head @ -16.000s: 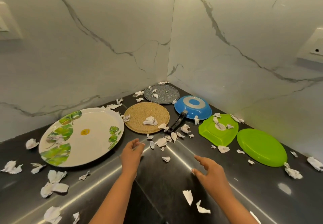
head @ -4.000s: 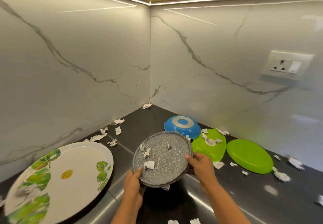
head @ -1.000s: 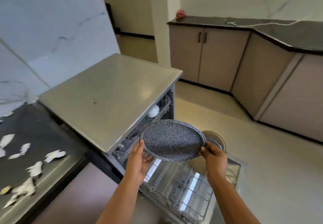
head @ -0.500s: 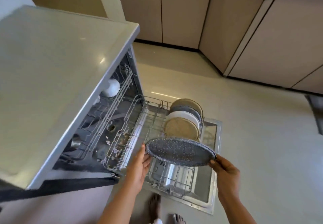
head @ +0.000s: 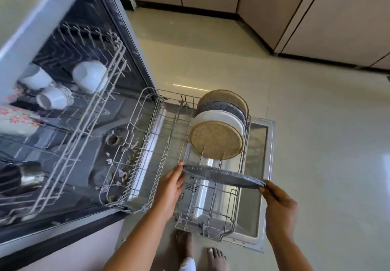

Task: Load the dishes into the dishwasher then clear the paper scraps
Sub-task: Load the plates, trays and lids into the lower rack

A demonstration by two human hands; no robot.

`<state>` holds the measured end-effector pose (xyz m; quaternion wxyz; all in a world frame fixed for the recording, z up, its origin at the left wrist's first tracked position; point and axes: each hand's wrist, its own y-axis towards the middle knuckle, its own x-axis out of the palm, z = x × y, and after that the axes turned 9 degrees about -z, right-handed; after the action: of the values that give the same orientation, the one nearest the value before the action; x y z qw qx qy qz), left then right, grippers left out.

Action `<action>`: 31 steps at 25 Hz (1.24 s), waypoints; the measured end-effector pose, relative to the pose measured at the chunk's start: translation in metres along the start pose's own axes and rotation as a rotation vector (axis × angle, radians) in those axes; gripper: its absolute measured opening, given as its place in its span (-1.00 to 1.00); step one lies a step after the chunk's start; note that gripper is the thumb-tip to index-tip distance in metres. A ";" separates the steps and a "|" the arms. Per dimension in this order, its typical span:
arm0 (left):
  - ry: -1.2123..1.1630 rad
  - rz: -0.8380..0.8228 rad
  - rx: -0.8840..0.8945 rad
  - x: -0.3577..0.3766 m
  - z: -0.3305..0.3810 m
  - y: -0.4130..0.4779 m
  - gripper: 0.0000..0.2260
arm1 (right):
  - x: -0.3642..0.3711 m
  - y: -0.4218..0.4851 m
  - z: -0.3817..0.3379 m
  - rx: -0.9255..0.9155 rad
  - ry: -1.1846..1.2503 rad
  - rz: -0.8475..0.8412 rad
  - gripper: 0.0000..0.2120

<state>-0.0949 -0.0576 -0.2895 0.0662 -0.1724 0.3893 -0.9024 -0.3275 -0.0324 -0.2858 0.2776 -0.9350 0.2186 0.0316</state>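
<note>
Partly blurred on the left: the dishwasher [head: 52, 8] ran out of frame, and a floral piece [head: 12, 120] in the upper rack [head: 84, 122] was cut off at the left edge, type unclear. White cups [head: 89, 76] were readable; a steel vessel [head: 27, 175] at near left was half hidden. Small bits [head: 109, 161] on the tub floor were too small to identify. In the pulled-out lower rack [head: 211, 211], four round pieces stood on edge, each hiding most of the next: cork disc [head: 216, 139] nearest, then white plate [head: 228, 116]. The speckled grey plate [head: 223, 177] showed nearly edge-on over that rack, just near of the cork disc; contact with the tines couldn't be judged. Left hand [head: 169, 186] gripped its left rim, fingers curled under. Right hand [head: 278, 203] pinched the right rim.
</note>
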 end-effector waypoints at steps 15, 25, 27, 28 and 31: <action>0.378 0.087 0.005 -0.018 0.006 0.139 -0.69 | 0.074 0.090 0.023 -0.081 -0.158 -0.006 -0.74; 0.541 -0.027 -0.107 -0.012 -0.005 0.141 -0.58 | 0.089 0.111 0.037 -0.040 -0.586 -0.135 -0.73; 0.533 -0.038 -0.103 -0.011 -0.006 0.139 -0.59 | 0.090 0.113 0.037 -0.032 -0.636 -0.169 -0.69; 0.527 -0.044 -0.096 -0.010 -0.007 0.137 -0.60 | 0.091 0.112 0.038 -0.045 -0.667 -0.186 -0.66; 0.532 -0.037 -0.059 -0.011 -0.010 0.130 -0.64 | 0.094 0.103 0.048 -0.121 -0.731 -0.191 -0.54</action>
<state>-0.0907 -0.1375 -0.3927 -0.0601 0.0621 0.4157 -0.9054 -0.2834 -0.1212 -0.3951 0.2833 -0.8929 0.0150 0.3496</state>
